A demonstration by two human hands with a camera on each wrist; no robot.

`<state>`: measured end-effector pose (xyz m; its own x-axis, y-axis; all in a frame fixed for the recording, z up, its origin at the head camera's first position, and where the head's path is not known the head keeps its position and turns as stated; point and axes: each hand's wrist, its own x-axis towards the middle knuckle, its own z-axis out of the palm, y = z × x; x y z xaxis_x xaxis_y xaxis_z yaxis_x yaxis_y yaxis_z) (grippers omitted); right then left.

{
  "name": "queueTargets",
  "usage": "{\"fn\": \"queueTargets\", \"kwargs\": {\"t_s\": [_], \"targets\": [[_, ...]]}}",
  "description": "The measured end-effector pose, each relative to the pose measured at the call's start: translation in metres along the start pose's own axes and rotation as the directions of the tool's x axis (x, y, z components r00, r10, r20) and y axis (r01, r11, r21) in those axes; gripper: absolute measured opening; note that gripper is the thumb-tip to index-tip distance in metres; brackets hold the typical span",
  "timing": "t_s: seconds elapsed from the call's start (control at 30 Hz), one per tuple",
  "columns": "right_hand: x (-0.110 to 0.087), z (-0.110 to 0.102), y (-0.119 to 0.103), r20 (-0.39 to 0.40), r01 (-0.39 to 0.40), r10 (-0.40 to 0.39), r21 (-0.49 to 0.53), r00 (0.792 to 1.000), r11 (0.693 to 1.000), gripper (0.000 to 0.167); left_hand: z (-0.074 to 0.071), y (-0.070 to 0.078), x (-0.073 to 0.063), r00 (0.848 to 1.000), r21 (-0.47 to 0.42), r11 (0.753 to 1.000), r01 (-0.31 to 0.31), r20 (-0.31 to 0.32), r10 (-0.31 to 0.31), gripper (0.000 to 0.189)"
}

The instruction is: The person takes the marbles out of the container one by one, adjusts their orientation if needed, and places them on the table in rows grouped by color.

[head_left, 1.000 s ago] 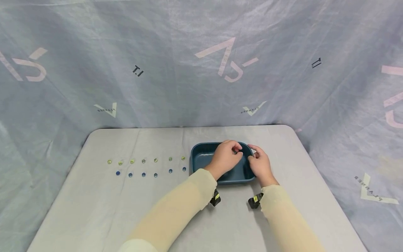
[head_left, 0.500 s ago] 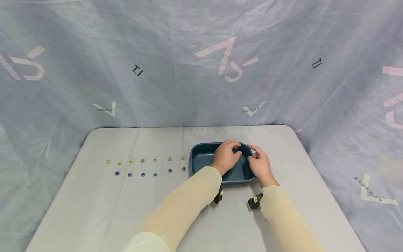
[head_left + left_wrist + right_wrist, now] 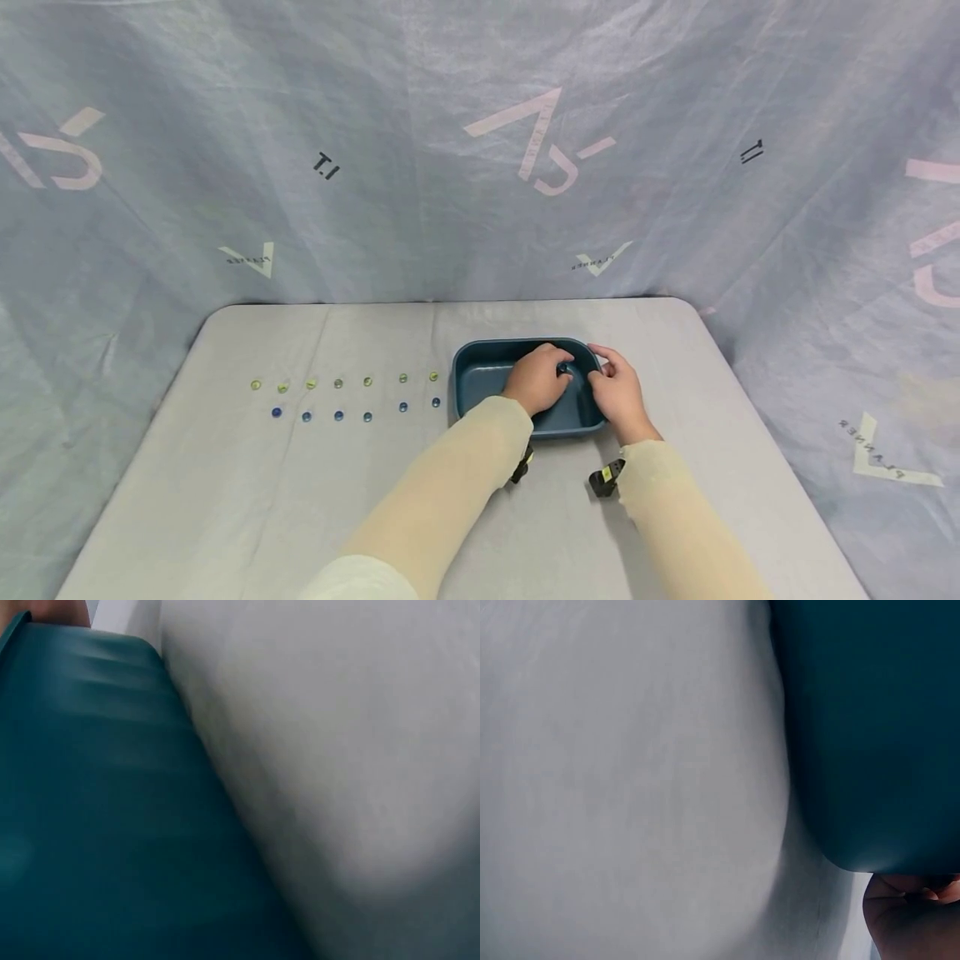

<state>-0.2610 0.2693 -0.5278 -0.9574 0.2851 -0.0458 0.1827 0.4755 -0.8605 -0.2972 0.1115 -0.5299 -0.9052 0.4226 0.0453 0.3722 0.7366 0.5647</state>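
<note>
A dark teal rectangular tub (image 3: 558,434) sits on the table right of centre in the head view. My left hand (image 3: 534,379) reaches down into it, thumb and forefinger pinching a small dark blue marble (image 3: 562,367). At the tub's right end, my right hand (image 3: 621,393) grips the rim with the thumb inside and fingers outside. The left wrist view shows the tub's outer wall (image 3: 120,795) close up, with part of the right hand (image 3: 60,610) at its far corner. In the right wrist view, the right hand (image 3: 915,911) touches the tub's edge (image 3: 877,787).
Left of the tub lie two rows of small marbles on the pale cloth-covered table (image 3: 225,500): yellow-green ones (image 3: 338,383) behind, blue ones (image 3: 339,416) in front. A grey printed curtain (image 3: 420,208) hangs behind the table.
My left hand has lowered slightly into the tub, and its thumb and forefinger have closed together around the dark blue marble. The right hand stays at the rim.
</note>
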Motion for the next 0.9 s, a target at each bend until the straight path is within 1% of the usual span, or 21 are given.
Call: {"fn": "queueTargets", "kwargs": {"t_s": [0.17, 0.23, 0.33, 0.53, 0.8, 0.9], "targets": [[-0.0002, 0.0009, -0.0005, -0.003, -0.004, 0.004, 0.005, 1.0, 1.0, 0.052, 0.002, -0.0027, 0.0024, 1.0, -0.052, 0.999, 0.013, 0.016, -0.012, 0.038], [-0.0002, 0.0012, -0.0004, -0.001, -0.006, 0.006, 0.005, 1.0, 1.0, 0.052, 0.0029, -0.0034, 0.0034, 0.999, -0.06, 0.998, 0.023, 0.026, -0.021, 0.038], [-0.0003, 0.0015, -0.0005, 0.003, -0.009, 0.009, 0.008, 1.0, 1.0, 0.052, 0.0048, -0.0041, 0.0051, 0.998, -0.05, 0.998, 0.041, 0.047, -0.038, 0.038], [0.0, 0.0008, 0.0002, 0.006, -0.008, 0.008, 0.014, 1.0, 1.0, 0.052, 0.0089, -0.0029, 0.0063, 0.994, 0.004, 0.998, 0.069, 0.081, -0.069, 0.041], [0.0007, 0.0001, 0.001, 0.021, -0.002, 0.002, 0.018, 1.0, 1.0, 0.052, 0.0073, 0.0011, 0.0054, 0.989, 0.031, 0.995, 0.099, 0.11, -0.102, 0.03], [0.0006, 0.0001, -0.0005, 0.021, -0.005, 0.005, 0.016, 1.0, 1.0, 0.053, 0.007, 0.0012, 0.0055, 0.988, 0.027, 0.994, 0.102, 0.109, -0.105, 0.032]]}}
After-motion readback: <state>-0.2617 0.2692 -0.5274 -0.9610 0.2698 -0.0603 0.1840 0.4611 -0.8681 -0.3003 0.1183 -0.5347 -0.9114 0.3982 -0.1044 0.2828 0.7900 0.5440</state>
